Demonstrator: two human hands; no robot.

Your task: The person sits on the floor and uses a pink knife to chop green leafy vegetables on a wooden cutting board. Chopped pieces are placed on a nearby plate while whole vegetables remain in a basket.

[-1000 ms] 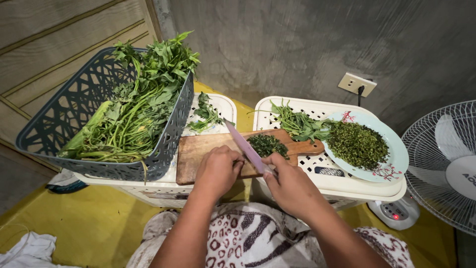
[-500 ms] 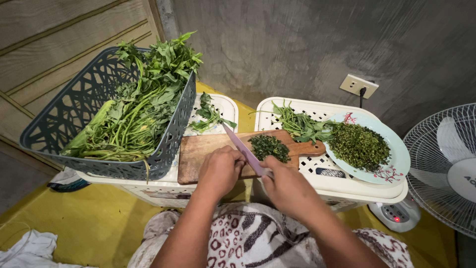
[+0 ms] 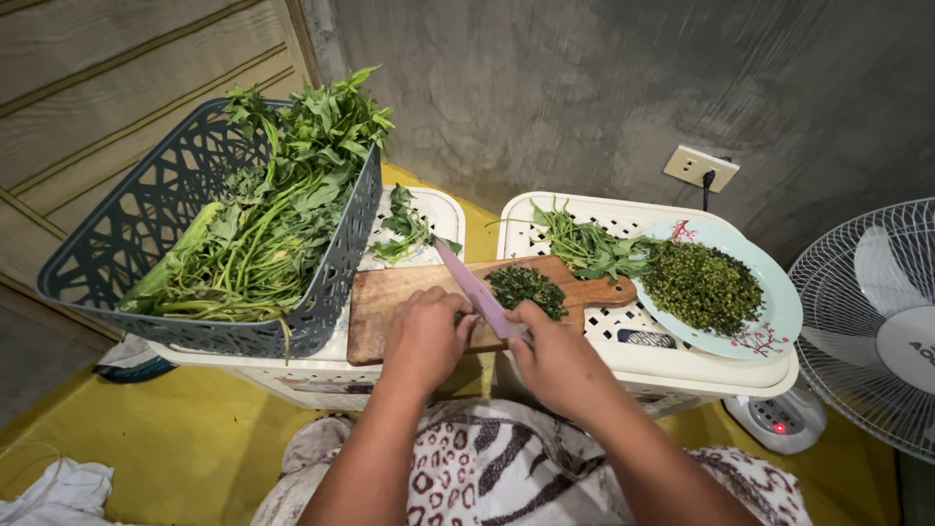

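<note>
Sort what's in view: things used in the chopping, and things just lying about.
In use: knife, cutting board, chopped greens, plate, basket of leafy stems, right hand, left hand.
Lying about: fan, wall socket, white cloth.

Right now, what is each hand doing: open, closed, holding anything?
Left hand: curled on the brown wooden cutting board; whether it grips anything cannot be told.
Right hand: closed on the pink-bladed knife.

- The knife (image 3: 470,284) is pink and thin. It lies slanted, its tip pointing up and away from the right hand (image 3: 553,353).
- The chopped greens (image 3: 526,287) are a small dark pile just above that hand.
</note>
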